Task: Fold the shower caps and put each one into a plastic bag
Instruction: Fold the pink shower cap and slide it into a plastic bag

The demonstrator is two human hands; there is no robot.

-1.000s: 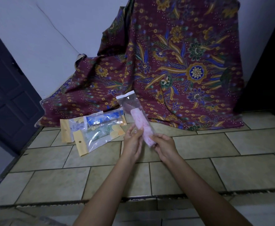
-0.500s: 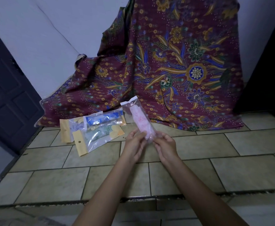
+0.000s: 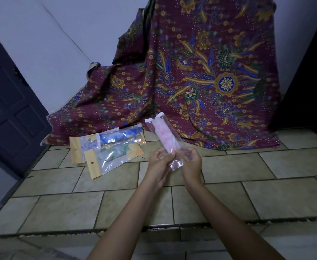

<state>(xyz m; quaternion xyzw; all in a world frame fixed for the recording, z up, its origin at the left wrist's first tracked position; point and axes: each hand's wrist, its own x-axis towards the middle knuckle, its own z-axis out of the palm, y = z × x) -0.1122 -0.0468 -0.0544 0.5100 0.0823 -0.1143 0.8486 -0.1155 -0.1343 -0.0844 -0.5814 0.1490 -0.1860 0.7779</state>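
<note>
A folded pink shower cap [image 3: 165, 135] lies inside a clear plastic bag [image 3: 176, 163] that I hold up over the tiled floor, its far end pointing away from me. My left hand [image 3: 158, 163] grips the bag's near end from the left, fingers curled. My right hand [image 3: 191, 162] pinches the same end from the right. On the floor to the left lie three filled bags: one with a blue cap [image 3: 120, 136], one with a green cap [image 3: 114, 155], one with a pale lilac cap [image 3: 87, 146].
A maroon batik cloth [image 3: 201, 81] hangs down the wall and spreads onto the floor behind the bags. A dark door [image 3: 7, 109] stands at the left. The beige tiled floor [image 3: 266, 169] ends in a step edge near me.
The pink cap has slid further up into the bag, away from my hands. Both hands now hold the bag's empty near end, and the bag has tipped flatter.
</note>
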